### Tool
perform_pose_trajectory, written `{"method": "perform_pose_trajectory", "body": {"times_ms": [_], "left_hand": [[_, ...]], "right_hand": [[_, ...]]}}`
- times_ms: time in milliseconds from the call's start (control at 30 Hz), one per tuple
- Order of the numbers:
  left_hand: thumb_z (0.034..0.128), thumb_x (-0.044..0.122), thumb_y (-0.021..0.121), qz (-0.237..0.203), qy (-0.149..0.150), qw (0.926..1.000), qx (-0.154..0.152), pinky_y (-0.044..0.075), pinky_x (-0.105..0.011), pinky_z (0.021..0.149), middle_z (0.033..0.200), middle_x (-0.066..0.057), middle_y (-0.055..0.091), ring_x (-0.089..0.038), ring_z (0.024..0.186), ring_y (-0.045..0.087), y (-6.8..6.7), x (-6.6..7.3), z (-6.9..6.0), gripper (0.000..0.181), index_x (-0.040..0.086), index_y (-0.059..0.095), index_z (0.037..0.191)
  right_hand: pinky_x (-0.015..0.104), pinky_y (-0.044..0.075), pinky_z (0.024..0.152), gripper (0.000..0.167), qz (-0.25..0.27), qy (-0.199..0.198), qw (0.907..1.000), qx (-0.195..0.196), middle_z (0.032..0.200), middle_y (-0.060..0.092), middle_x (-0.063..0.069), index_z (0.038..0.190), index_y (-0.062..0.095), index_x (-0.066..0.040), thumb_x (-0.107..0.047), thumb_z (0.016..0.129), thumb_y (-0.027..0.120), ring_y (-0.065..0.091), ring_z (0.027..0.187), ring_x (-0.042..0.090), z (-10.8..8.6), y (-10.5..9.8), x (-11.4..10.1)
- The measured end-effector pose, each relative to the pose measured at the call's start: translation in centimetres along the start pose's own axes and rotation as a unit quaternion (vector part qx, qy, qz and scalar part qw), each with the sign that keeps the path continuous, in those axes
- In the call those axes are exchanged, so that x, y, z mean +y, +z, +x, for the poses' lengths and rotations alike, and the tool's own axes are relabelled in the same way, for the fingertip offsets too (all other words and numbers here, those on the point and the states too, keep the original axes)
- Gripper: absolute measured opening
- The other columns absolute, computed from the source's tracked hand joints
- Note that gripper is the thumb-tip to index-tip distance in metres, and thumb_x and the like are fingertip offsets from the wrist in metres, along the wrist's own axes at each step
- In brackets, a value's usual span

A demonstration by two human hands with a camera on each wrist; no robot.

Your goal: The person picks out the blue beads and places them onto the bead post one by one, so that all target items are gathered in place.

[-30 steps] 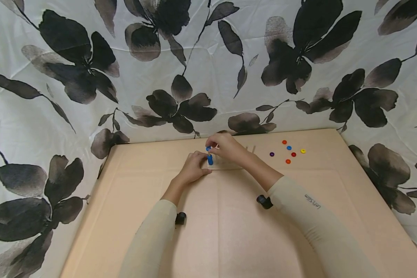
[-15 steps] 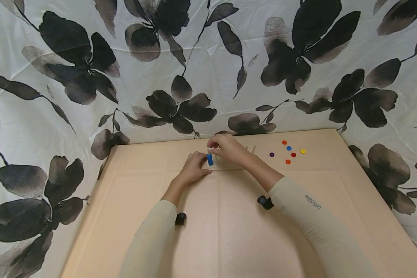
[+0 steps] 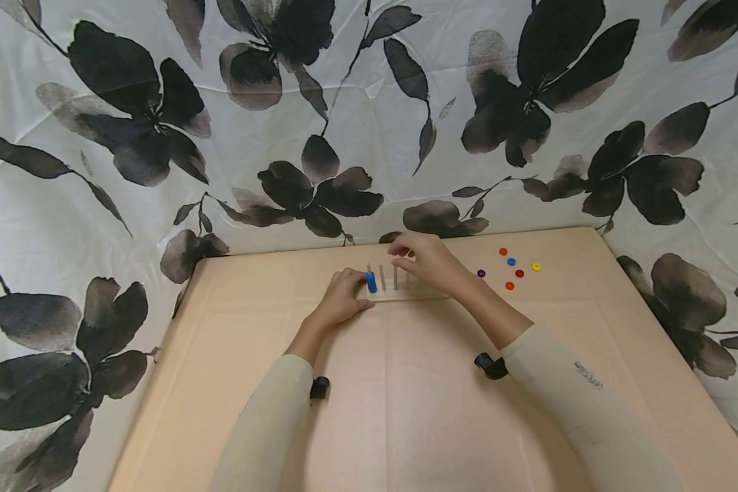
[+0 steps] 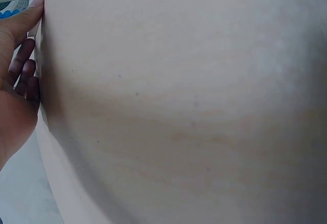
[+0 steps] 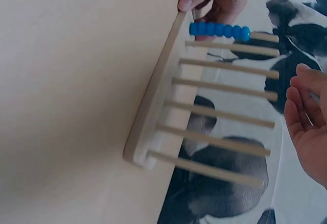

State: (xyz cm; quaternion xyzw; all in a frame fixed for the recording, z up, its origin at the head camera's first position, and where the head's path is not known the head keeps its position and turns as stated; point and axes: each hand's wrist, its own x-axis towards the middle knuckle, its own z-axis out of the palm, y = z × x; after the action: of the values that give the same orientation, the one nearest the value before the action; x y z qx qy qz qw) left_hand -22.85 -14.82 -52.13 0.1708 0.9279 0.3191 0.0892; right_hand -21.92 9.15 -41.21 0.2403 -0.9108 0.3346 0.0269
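A wooden peg rack [image 5: 160,89] stands near the table's far edge, with a row of upright pegs. On its leftmost peg sits a stack of several blue beads [image 5: 219,30], the peg's tip showing above them. My left hand [image 3: 342,295] grips the rack's left end, thumb at the front edge and fingers behind; in the left wrist view only part of this hand [image 4: 18,76] shows at the left. My right hand [image 3: 433,263] is over the rack's right half, fingers loosely bent. Nothing shows between its fingers in the right wrist view, where it is apart from the pegs.
Right of the rack lie loose beads: a purple one [image 3: 481,273], a blue one [image 3: 512,262], a yellow one [image 3: 536,267] and several red or orange ones [image 3: 510,285]. A floral cloth [image 3: 320,102] hangs behind the table [image 3: 393,396].
A blue bead in my right fingers went down onto the leftmost peg, joining the stack. The right hand then let go and moved right, over the other pegs. My left hand stayed put.
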Motion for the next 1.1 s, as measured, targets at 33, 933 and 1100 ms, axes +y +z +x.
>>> {"method": "perform_pose_trajectory", "body": {"times_ms": [33, 933, 1100], "left_hand": [[0.0856, 0.026, 0.086, -0.001, -0.001, 1.0, 0.0, 0.038, -0.044, 0.114, 0.137, -0.012, 0.058, -0.031, 0.13, 0.046, 0.0, 0.0, -0.1, 0.063, 0.004, 0.061, 0.139], [0.0868, 0.026, 0.085, 0.006, 0.003, 1.0, -0.003, 0.038, -0.044, 0.115, 0.14, -0.013, 0.057, -0.032, 0.132, 0.045, 0.1, 0.1, 0.0, 0.065, 0.004, 0.059, 0.141], [0.0867, 0.026, 0.085, 0.006, 0.001, 1.0, -0.002, 0.038, -0.044, 0.115, 0.139, -0.013, 0.057, -0.032, 0.132, 0.045, 0.0, 0.1, 0.0, 0.064, 0.004, 0.059, 0.141]], "right_hand": [[0.039, 0.058, 0.091, 0.017, 0.0, 0.004, 1.0, 0.006, 0.106, 0.073, 0.005, 0.111, 0.075, -0.007, -0.014, 0.095, 0.075, 0.069, 0.101, 0.021, -0.4, -0.2, 0.2], [0.051, 0.054, 0.094, 0.024, 0.012, 0.111, 0.986, 0.124, 0.114, 0.071, 0.017, 0.118, 0.07, -0.002, -0.01, 0.096, 0.074, 0.066, 0.106, 0.033, -7.0, -7.8, 10.4], [0.054, 0.051, 0.096, 0.028, 0.0, 0.153, 0.9806, 0.123, 0.115, 0.068, 0.019, 0.124, 0.067, -0.002, -0.015, 0.099, 0.071, 0.064, 0.107, 0.037, -8.2, -8.9, 12.4]]}}
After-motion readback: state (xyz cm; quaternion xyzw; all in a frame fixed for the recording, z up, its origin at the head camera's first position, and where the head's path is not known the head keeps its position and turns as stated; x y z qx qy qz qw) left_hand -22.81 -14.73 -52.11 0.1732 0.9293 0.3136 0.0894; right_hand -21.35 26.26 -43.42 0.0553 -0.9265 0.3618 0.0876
